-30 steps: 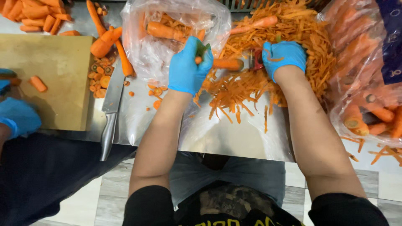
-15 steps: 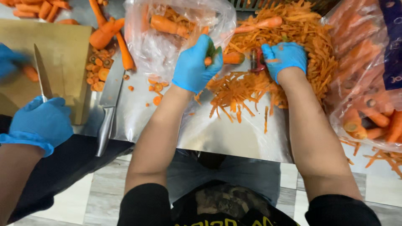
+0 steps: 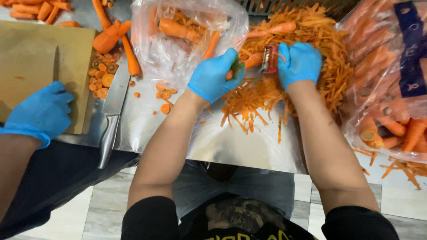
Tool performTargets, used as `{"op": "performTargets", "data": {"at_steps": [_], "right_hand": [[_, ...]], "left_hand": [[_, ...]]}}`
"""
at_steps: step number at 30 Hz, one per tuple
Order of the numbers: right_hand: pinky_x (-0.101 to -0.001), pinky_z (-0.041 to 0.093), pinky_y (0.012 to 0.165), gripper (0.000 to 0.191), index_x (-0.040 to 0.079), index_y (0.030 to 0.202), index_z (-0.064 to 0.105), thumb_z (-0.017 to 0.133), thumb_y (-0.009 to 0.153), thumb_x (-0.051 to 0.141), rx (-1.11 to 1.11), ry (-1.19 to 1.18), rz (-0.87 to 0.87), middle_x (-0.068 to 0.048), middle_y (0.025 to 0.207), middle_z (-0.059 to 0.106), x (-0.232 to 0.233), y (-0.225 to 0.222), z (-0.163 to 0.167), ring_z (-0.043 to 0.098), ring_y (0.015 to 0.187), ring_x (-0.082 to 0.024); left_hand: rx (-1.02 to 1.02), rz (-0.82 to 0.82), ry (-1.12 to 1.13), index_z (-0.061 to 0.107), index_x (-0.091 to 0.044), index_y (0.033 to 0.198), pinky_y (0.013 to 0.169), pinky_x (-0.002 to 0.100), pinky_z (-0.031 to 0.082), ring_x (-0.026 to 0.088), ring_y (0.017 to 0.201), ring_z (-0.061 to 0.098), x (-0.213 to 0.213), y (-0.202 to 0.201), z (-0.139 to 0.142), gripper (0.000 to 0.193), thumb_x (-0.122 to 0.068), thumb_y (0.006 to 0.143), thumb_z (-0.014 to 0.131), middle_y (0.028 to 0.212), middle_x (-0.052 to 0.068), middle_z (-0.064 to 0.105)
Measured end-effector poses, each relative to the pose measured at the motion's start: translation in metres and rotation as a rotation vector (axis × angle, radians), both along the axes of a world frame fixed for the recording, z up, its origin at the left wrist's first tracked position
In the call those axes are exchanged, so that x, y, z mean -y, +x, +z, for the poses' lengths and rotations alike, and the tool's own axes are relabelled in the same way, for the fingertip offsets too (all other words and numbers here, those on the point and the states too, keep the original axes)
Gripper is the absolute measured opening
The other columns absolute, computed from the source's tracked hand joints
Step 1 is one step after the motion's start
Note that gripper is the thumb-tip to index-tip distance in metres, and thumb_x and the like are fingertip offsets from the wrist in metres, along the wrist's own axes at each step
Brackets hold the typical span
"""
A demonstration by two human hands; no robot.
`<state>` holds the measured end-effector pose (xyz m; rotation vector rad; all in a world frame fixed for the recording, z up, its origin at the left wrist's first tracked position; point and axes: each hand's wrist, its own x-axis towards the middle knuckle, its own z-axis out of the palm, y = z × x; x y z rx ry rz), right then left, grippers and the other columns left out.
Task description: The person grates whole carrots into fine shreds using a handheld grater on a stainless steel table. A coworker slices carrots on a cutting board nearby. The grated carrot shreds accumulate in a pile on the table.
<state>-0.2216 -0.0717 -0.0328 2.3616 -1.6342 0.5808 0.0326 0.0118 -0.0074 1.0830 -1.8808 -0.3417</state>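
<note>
Blue gloves on left hand (image 3: 215, 78) & right hand (image 3: 300, 63); black short sleeves, bare forearms.

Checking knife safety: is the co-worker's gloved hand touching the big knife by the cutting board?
Apart. The head view shows the co-worker's hand on the cutting board, with bare board between it and the knife.

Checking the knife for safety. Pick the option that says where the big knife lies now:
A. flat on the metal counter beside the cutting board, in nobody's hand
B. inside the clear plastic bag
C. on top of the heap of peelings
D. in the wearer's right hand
A: the knife lies flat on the metal counter along the right edge of the cutting board, with no hand on it.
</note>
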Motion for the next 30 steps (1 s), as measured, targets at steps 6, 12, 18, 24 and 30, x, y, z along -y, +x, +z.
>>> {"op": "performTargets", "data": {"at_steps": [6, 12, 18, 24, 30], "right_hand": [[-0.0532, 0.049, 0.072, 0.04, 0.01, 0.076, 0.071, 0.054, 0.104, 0.033, -0.116, 0.04, 0.205, -0.019, 0.081, 0.068, -0.011, 0.014, -0.02, 0.065, 0.079, -0.041], [-0.0525, 0.047, 0.068, 0.048, 0.011, 0.074, 0.067, 0.051, 0.111, 0.037, -0.192, -0.011, -0.111, -0.017, 0.078, 0.067, 0.005, 0.008, -0.01, 0.064, 0.074, -0.039], [-0.056, 0.044, 0.071, 0.048, 0.012, 0.066, 0.066, 0.049, 0.103, 0.035, 0.1, -0.033, 0.255, -0.019, 0.077, 0.065, -0.029, 0.025, -0.018, 0.062, 0.08, -0.044], [-0.058, 0.044, 0.068, 0.049, 0.007, 0.076, 0.066, 0.049, 0.111, 0.036, -0.046, 0.048, 0.057, -0.023, 0.078, 0.064, 0.007, 0.002, -0.012, 0.058, 0.072, -0.047], [-0.0584, 0.043, 0.073, 0.051, 0.004, 0.068, 0.061, 0.047, 0.108, 0.032, 0.238, -0.035, 0.343, -0.024, 0.076, 0.061, -0.021, 0.012, -0.025, 0.058, 0.078, -0.047]], "left_hand": [[-0.168, 0.127, 0.019, 0.054, -0.008, 0.096, 0.064, 0.041, 0.055, 0.034, 0.068, 0.069, -0.004, -0.01, -0.005, 0.017, -0.014, 0.095, 0.07, 0.076, 0.014, 0.066], [-0.241, 0.165, 0.156, 0.057, -0.006, 0.099, 0.064, 0.041, 0.055, 0.037, 0.07, 0.068, 0.002, -0.004, -0.002, 0.017, -0.015, 0.094, 0.07, 0.08, 0.016, 0.068], [-0.277, 0.09, 0.146, 0.056, -0.005, 0.097, 0.063, 0.04, 0.054, 0.035, 0.065, 0.065, -0.006, -0.015, 0.002, 0.019, -0.014, 0.094, 0.072, 0.076, 0.015, 0.064], [-0.172, -0.044, 0.099, 0.056, -0.005, 0.096, 0.061, 0.039, 0.053, 0.031, 0.064, 0.065, -0.009, -0.006, 0.012, 0.02, -0.014, 0.092, 0.074, 0.072, 0.013, 0.063], [-0.193, -0.109, 0.078, 0.054, -0.005, 0.095, 0.064, 0.038, 0.052, 0.031, 0.068, 0.06, -0.004, -0.004, 0.009, 0.022, -0.01, 0.089, 0.075, 0.077, 0.014, 0.061]]}}
